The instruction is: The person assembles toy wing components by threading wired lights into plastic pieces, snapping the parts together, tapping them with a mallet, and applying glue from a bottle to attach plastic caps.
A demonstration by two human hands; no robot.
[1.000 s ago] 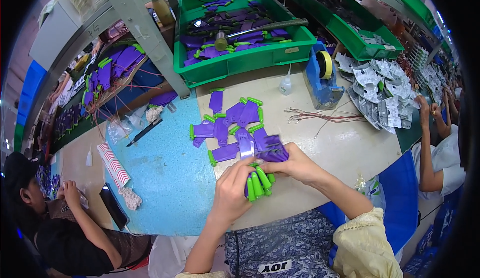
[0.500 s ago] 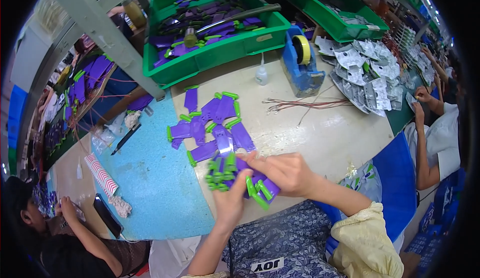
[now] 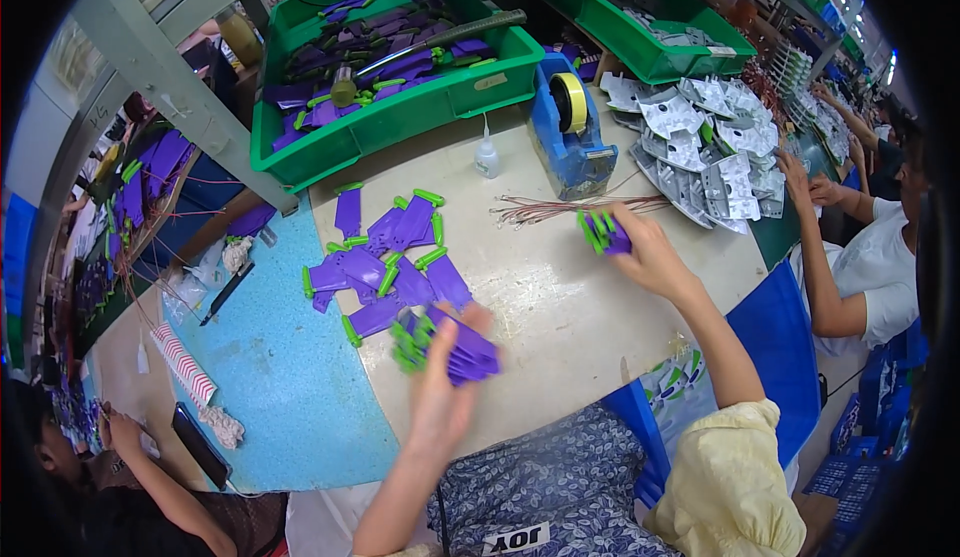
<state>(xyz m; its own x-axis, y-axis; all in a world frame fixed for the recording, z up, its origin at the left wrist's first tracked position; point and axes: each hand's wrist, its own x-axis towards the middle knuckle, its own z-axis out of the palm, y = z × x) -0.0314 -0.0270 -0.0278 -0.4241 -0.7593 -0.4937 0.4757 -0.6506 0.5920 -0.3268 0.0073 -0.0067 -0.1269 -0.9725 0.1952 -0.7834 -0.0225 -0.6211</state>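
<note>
Above a pale, smooth worktop, the left hand clasps a stack of flat purple plastic pieces with lime-green ends — likely light, stiff and slippery, best held across their faces — while the right hand pinches a smaller purple-and-green stack.

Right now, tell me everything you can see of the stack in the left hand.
The stack is several flat purple pieces with rounded green ends, apparently plastic, motion-blurred. The left hand grips it, thumb across it. Its green ends point left, its purple ends right. It is nearer the person than the loose purple pieces; whether it touches them is unclear. The exact count cannot be told.
</note>
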